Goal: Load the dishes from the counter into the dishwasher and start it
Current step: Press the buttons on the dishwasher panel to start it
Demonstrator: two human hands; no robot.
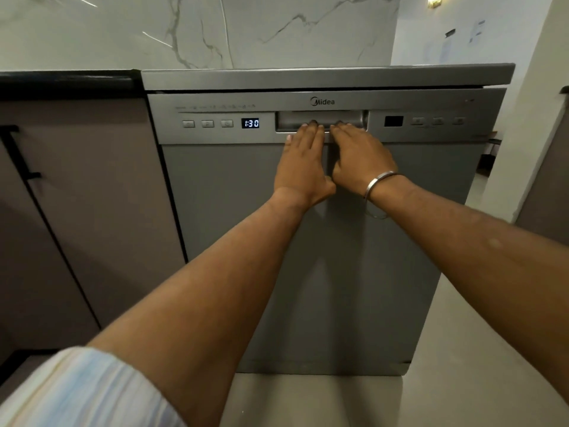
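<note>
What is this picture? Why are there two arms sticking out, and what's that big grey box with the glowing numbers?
The camera sits on a person's head, so you see their own arms reaching forward. The grey box is a dishwasher, a machine that washes dishes. Its door looks closed. The left hand and right hand lie flat against the door, fingertips at the handle. Neither hand holds anything. The little screen reads 1:30. A metal bangle sits on the right wrist. Brown cabinets stand beside it.
</note>
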